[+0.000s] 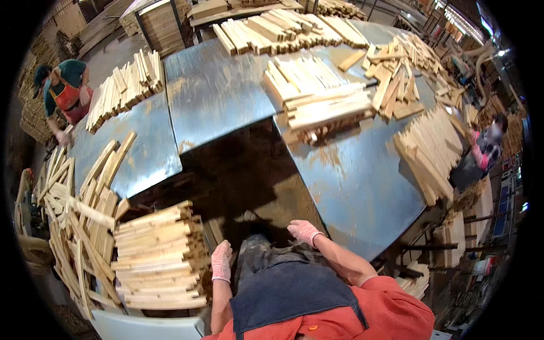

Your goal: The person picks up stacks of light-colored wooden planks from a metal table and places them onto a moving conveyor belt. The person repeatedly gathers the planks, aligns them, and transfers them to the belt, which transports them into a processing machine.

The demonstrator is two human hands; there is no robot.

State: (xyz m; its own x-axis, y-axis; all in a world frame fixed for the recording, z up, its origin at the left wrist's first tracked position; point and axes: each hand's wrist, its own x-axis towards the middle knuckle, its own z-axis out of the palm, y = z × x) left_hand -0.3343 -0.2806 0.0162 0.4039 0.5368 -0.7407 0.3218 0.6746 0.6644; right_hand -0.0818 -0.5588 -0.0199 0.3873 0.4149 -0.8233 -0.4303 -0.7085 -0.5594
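Note:
My left hand (221, 262), in a pale pink knit glove, hangs beside the near end of a neat stack of wooden strips (158, 258). Its fingers are loosely bent, and nothing shows in them. In a matching glove, my right hand (305, 231) is held out in front of my body, by the near edge of the metal-topped table (357, 187). Those fingers are slightly curved with no object visible in them. Both palms face away from view. My dark apron (289, 294) fills the space between my forearms.
Loose strips (85, 226) lie jumbled at left. More stacks stand on the tables: a back row (289, 31), a middle stack (323, 96) and a right stack (430, 147). A dark gap (238, 170) opens ahead. Co-workers stand at far left (65, 90) and far right (490, 144).

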